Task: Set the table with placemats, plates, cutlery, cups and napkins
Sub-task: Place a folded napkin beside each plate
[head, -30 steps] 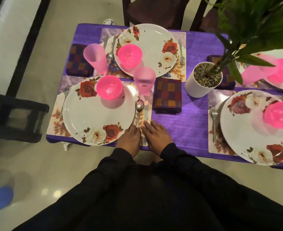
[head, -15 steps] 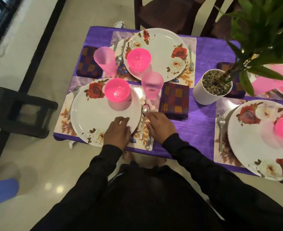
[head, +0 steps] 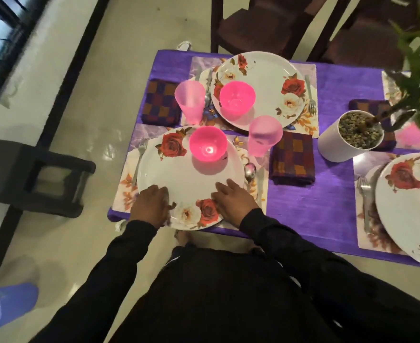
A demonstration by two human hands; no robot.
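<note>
The near white plate with roses (head: 179, 179) lies on a floral placemat (head: 123, 194) at the table's front left corner. A pink bowl (head: 207, 143) stands on its far part. My left hand (head: 150, 206) rests on the plate's near left rim. My right hand (head: 233, 201) lies flat on its near right rim, fingers straight. A fork (head: 139, 157) lies left of the plate, a spoon (head: 250, 170) right of it. A pink cup (head: 264, 134) and a folded checked napkin (head: 293, 157) sit further right.
Behind is a second setting: plate (head: 270, 80), pink bowl (head: 237, 100), pink cup (head: 190, 100), napkin (head: 160, 102). A white plant pot (head: 344, 142) stands mid-table. A third plate (head: 406, 209) is at right. Dark chairs (head: 260, 26) stand beyond, a black stool (head: 38, 174) at left.
Both hands left the cutlery at the plate's right side and moved left onto the near plate's front rim, one at each side. The view shifted left.
</note>
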